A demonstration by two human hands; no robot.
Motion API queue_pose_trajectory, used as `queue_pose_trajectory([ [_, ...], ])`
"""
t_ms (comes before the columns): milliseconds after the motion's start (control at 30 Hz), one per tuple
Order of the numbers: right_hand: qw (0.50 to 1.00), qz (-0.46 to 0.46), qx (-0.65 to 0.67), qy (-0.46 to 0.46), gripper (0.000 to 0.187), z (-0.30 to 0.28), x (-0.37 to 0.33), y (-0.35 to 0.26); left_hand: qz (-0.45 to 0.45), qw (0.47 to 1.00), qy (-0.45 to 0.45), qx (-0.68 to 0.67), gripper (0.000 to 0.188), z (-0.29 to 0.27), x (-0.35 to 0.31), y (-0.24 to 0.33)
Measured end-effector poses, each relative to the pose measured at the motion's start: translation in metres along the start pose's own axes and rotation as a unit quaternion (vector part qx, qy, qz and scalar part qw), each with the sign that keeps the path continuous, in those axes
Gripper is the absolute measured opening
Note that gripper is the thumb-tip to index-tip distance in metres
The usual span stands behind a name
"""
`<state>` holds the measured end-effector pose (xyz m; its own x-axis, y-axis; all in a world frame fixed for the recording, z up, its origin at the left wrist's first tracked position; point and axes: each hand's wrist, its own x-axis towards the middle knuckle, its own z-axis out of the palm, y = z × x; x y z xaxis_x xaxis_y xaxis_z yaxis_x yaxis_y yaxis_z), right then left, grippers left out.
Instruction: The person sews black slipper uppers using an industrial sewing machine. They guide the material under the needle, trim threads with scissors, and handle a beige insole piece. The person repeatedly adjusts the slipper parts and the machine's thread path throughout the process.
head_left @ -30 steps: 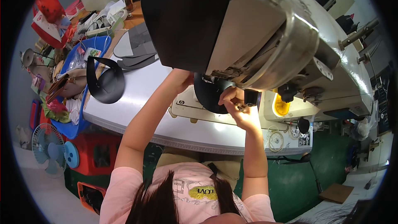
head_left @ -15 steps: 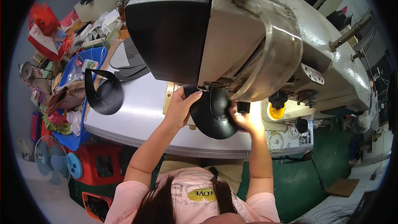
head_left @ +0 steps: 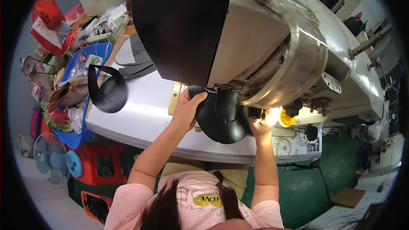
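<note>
A black, smooth leather-like piece point(head_left: 223, 123) with a rounded lower end and a slit lies under the head of a large sewing machine point(head_left: 255, 34). My left hand point(head_left: 186, 110) grips its left edge, thumb on top near the needle area, the other fingers mostly hidden. My right hand point(head_left: 263, 124) is just right of the piece, beside a dark knob and under the bright lamp glare. Glare and the machine hide its fingertips. At the left of the table lies another black looped piece point(head_left: 108, 90), apart from both hands.
Grey flat cut pieces point(head_left: 137, 59) lie at the back left of the white table point(head_left: 136, 106). A blue tub point(head_left: 79, 138) full of bags and cloth stands at the left edge. A red stool point(head_left: 100, 162) and a fan point(head_left: 51, 157) stand below. A thread coil point(head_left: 283, 148) lies right.
My right hand has moved right, away from the black piece's right edge. My left hand keeps its grip. The view has shifted slightly.
</note>
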<state>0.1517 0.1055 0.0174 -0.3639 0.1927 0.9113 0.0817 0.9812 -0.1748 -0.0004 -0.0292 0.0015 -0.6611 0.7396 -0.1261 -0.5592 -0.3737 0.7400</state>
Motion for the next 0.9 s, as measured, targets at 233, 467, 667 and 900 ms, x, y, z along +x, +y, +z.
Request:
queue_pose_trajectory([
  [233, 1.000, 0.023, 0.014, 0.005, 0.010, 0.022, -0.005, 0.008, -0.002, 1.000, -0.002, 0.009, 0.014, 0.004, 0.000, 0.002],
  [467, 0.987, 0.121, 0.063, -0.088, 0.026, 0.031, -0.026, 0.014, -0.028, 0.999, 0.009, 0.020, 0.015, 0.004, -0.001, 0.004],
  [667, 0.966, 0.040, -0.039, -0.252, 0.028, 0.043, -0.051, 0.037, -0.029, 0.999, 0.005, 0.034, 0.018, 0.006, 0.001, 0.007],
  [900, 0.935, 0.152, 0.004, -0.321, 0.028, 0.030, -0.046, 0.033, -0.033, 0.999, 0.008, 0.030, 0.020, 0.005, 0.003, 0.006],
])
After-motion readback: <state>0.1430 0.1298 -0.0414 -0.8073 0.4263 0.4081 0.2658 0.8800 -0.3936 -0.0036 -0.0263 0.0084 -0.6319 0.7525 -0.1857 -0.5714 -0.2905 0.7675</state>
